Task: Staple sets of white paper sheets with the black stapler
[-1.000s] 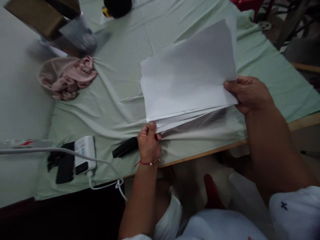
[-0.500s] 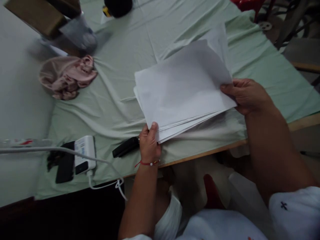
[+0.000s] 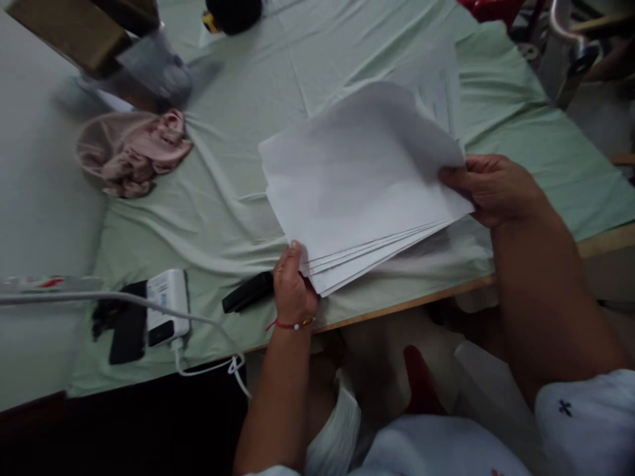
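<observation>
A stack of white paper sheets (image 3: 352, 178) is held between my two hands, above the cloth near the table's front edge. My right hand (image 3: 496, 188) pinches the right edge, thumb on top, and the sheets bow upward there. At the near left corner is my left hand (image 3: 295, 277), its thumb against the paper edge and its fingers partly hidden beneath. The near edges of the sheets are fanned apart. Behind the far right corner shows a sheet with faint printed lines (image 3: 436, 92). Just left of my left hand lies a black stapler-like object (image 3: 248, 292).
A green cloth (image 3: 223, 231) covers the table. At left are a white power adapter (image 3: 169, 307) with a cable, a black phone-like slab (image 3: 127, 334) and a crumpled pink cloth (image 3: 139, 152). A cardboard box (image 3: 74, 33) and a yellow-black object (image 3: 231, 16) stand farther back.
The sheets have fanned out more along the near edge and bow up more at the right. My left thumb has shifted slightly left, toward the paper's edge. More of the printed sheet shows.
</observation>
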`<state>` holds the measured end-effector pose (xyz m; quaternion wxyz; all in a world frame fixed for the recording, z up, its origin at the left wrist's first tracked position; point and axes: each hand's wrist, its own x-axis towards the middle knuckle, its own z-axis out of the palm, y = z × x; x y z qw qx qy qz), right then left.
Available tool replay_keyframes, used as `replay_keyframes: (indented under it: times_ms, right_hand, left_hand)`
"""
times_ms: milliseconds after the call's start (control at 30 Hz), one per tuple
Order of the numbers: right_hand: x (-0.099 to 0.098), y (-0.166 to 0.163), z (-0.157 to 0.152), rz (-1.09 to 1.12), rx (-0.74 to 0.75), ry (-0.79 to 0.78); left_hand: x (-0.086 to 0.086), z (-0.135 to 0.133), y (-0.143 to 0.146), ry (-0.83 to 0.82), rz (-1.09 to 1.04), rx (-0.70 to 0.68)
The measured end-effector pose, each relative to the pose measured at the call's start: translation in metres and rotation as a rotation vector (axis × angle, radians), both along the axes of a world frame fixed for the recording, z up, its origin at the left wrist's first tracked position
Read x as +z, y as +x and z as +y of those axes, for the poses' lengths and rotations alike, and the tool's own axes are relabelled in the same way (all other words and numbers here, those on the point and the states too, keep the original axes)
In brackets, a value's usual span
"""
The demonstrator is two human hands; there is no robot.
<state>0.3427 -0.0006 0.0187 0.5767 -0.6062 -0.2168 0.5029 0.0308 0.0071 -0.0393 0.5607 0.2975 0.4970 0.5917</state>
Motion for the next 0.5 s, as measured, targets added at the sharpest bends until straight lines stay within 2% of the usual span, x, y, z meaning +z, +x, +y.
replay_keyframes:
  times_ms: [333,500]
  right_hand:
    - [0.0,-0.0003,-0.0016,-0.017,0.044,-0.028]
    - [0.0015,0.0008,-0.0039,-0.035,0.031,0.009]
  left_hand:
    - [0.0014,-0.0006,0.0033,-0.018,-0.033,0.09]
    - [0.0044,0.0013,-0.0049,-0.032,-0.013,-0.028]
